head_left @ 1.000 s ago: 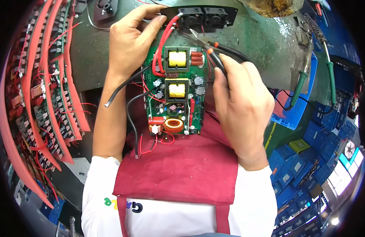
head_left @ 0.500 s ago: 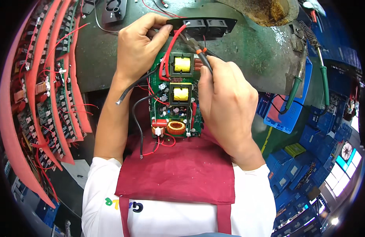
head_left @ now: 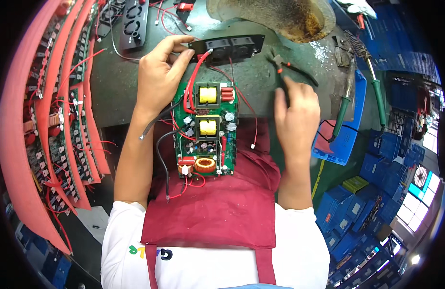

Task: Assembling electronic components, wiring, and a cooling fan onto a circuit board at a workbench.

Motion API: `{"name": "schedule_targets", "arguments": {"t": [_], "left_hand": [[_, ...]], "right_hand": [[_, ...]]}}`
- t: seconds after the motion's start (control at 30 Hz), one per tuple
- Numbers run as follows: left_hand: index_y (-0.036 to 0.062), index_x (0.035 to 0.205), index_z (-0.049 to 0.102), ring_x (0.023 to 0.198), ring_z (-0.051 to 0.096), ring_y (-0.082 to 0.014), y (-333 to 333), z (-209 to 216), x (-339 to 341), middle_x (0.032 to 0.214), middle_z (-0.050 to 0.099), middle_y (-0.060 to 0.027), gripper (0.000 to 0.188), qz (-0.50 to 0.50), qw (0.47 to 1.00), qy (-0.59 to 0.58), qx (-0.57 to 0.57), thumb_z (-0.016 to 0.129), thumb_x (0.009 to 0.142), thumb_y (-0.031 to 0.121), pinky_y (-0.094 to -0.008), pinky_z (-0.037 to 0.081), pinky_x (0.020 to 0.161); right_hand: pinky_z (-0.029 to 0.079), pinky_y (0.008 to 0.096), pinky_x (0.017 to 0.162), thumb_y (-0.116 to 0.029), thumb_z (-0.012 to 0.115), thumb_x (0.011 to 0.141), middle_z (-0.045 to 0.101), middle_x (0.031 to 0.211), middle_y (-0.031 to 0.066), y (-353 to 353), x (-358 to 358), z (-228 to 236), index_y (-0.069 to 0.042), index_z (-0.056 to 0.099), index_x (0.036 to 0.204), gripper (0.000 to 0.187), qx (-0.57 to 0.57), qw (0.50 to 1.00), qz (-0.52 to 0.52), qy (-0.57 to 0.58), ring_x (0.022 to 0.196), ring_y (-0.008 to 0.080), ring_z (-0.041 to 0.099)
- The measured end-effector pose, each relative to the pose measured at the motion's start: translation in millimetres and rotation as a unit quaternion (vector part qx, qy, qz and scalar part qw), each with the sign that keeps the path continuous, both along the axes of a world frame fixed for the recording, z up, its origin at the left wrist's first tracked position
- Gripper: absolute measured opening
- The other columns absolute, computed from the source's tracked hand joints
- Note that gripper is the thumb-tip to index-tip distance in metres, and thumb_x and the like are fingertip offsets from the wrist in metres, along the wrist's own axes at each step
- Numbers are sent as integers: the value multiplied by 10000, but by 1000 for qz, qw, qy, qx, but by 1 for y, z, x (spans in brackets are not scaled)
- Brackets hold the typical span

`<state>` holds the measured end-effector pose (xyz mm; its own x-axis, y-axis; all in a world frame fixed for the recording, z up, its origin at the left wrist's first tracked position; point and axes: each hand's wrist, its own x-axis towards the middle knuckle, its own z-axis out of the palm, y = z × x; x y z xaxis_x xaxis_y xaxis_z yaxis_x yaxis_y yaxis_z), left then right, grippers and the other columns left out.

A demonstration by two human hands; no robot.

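Note:
In my left hand [head_left: 157, 72], thumb and fingers pinch the left end of a black panel [head_left: 198, 46] fitted with two square black fans [head_left: 230, 48]. Thick red wires [head_left: 189, 89] run from this panel to a green circuit board [head_left: 180, 144], which carries two yellow-wound transformers [head_left: 207, 127] and a copper ring coil [head_left: 205, 165]. My right hand [head_left: 299, 113], somewhat blurred, is over to the right, its thumb and index finger around one handle of black-and-orange pliers [head_left: 279, 62]. The pliers' handles are spread, low over the bench. Black wires [head_left: 160, 144] with bare tips hang at the board's left side.
Pink foam sheets [head_left: 20, 144] with several circuit boards stand at the left. At the back are a black fan panel [head_left: 134, 24] and a stained bowl-like vessel [head_left: 299, 21]. Two green-handled soldering irons [head_left: 378, 101] and a blue basket [head_left: 345, 149] are at the right.
My right hand has drawn the pliers away from the red wire's end, to the right, and their handles have spread. The board and fan panel have shifted slightly left and nearer.

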<state>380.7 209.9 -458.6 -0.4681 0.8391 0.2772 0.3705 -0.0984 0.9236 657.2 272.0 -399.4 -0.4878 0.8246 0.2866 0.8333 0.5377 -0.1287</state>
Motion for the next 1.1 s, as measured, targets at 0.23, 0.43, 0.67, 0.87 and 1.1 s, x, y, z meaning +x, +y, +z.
{"name": "schedule_targets", "arguments": {"t": [0.23, 0.43, 0.67, 0.87, 1.1], "left_hand": [[-12, 1108, 663, 764, 633, -42, -6, 6, 3, 992, 736, -45, 155, 10, 994, -104, 13, 718, 982, 58, -210, 504, 652], [-22, 1045, 724, 803, 620, -55, -24, 46, 7, 902, 704, -5, 147, -57, 990, -118, -45, 686, 1026, 119, -228, 498, 747], [-45, 1054, 726, 817, 599, -42, -29, 61, 41, 896, 680, 20, 145, -105, 982, -86, -134, 701, 1004, 88, -216, 468, 740], [-36, 1040, 698, 835, 562, -37, -26, 44, 55, 917, 654, 26, 137, -89, 984, -116, -104, 679, 1024, 98, -207, 449, 745], [-16, 993, 656, 772, 503, -32, -30, 30, 60, 860, 588, 41, 149, -16, 990, -123, -67, 640, 1042, 124, -208, 404, 685]], "right_hand": [[480, 454, 1021, -87, 757, 895, 660, 1295, 159, 9, -13, 4, -70, 717, 1242, 349, 22, 982, 110, 151, 1181, 369, 605], [489, 462, 1052, -106, 775, 867, 638, 1350, 200, 32, -23, 5, -77, 688, 1308, 450, 23, 972, 140, 189, 1245, 400, 592], [443, 497, 1120, -162, 806, 828, 575, 1431, 226, 46, -23, -7, -44, 570, 1423, 651, -10, 964, 177, 198, 1335, 426, 540], [467, 485, 1066, -160, 813, 812, 581, 1417, 201, 45, -5, -9, -50, 585, 1395, 635, -19, 959, 170, 226, 1305, 397, 559], [506, 456, 955, -86, 821, 784, 612, 1210, 152, 47, -9, -8, -64, 669, 1279, 519, -18, 957, 159, 243, 1128, 357, 598]]}}
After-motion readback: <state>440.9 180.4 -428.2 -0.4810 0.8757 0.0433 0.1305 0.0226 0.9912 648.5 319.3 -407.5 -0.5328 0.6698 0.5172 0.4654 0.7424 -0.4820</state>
